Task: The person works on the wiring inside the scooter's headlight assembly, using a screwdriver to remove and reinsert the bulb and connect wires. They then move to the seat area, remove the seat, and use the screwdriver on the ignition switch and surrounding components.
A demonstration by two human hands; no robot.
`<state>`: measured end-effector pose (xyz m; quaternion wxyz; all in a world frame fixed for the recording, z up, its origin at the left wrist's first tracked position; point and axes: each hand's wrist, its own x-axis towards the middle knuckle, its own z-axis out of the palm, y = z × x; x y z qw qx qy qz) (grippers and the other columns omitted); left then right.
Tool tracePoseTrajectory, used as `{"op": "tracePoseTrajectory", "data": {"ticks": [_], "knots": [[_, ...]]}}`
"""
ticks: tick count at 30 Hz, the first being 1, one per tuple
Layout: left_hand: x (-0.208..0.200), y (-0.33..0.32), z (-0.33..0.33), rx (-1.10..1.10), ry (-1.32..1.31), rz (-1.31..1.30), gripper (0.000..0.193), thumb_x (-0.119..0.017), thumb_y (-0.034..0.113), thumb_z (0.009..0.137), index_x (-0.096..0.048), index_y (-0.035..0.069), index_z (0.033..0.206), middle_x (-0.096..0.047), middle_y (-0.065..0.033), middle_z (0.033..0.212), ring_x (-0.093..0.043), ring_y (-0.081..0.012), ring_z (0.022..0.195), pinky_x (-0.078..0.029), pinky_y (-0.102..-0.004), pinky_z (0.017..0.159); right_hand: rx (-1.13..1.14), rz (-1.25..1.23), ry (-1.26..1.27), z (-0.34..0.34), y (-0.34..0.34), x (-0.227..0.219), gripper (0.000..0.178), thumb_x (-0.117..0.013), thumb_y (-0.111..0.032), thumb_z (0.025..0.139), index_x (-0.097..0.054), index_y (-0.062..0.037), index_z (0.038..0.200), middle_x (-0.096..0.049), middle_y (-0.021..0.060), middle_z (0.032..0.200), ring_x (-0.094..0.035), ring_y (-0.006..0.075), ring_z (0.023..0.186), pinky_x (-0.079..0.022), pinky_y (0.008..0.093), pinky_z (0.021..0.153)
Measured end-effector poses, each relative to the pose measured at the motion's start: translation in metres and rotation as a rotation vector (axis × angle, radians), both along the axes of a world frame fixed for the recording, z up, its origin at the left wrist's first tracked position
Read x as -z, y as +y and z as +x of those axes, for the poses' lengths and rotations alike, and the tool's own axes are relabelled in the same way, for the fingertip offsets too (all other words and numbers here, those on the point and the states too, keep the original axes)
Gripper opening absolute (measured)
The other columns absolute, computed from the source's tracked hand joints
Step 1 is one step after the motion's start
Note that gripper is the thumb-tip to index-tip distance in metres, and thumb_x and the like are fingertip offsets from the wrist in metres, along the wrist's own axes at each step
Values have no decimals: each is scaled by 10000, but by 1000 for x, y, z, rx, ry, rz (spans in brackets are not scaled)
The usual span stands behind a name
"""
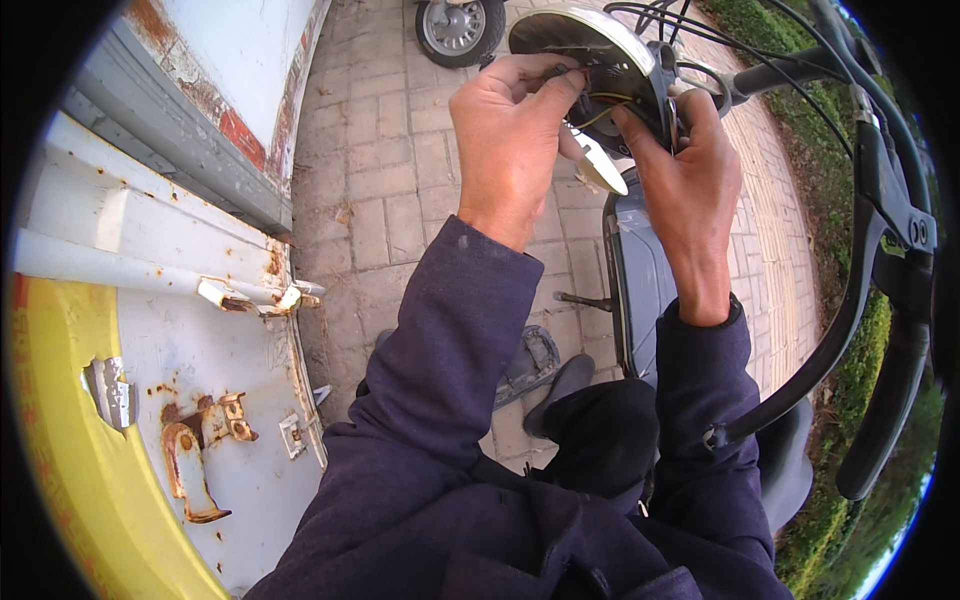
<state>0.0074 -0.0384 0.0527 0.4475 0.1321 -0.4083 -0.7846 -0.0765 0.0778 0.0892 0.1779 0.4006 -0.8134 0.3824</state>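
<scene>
Headlight housing (590,50): 12 o'clock, at scooter front, wiring exposed.
Left hand (510,140): fingers pinched on wires (600,105) inside housing.
Right hand (690,185): fingers gripping housing's rear edge.
Handlebar (890,260): 3 o'clock.
Rusty metal door (170,350): 9 o'clock.

Both hands are up at the scooter's headlamp housing (600,60): left hand (510,140) pinches the thin wires (600,105) at its open back, right hand (690,180) grips the housing's edge beside the black handlebar (880,250). A rusty white metal door (180,330) stands on the left.
</scene>
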Motion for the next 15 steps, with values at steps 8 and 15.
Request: {"op": "tracePoseTrajectory", "data": {"ticks": [8, 15], "knots": [[-5, -3, 8, 28, -24, -105, 206, -765, 57, 909, -738, -59, 1076, -751, -101, 886, -547, -88, 510, -358, -227, 449, -40, -7, 14, -4, 5, -3, 356, -838, -297, 861, -656, -16, 983, -711, 149, 733, -704, 298, 655, -518, 376, 627], [-3, -6, 6, 82, -71, -122, 176, -742, 39, 916, -713, -66, 1055, -745, -116, 892, -584, -102, 522, -397, -233, 459, 31, 59, 30, -7, 6, -5, 332, -814, -314, 881, -654, -26, 923, -665, 161, 664, -675, 330, 615, -495, 416, 595]]}}
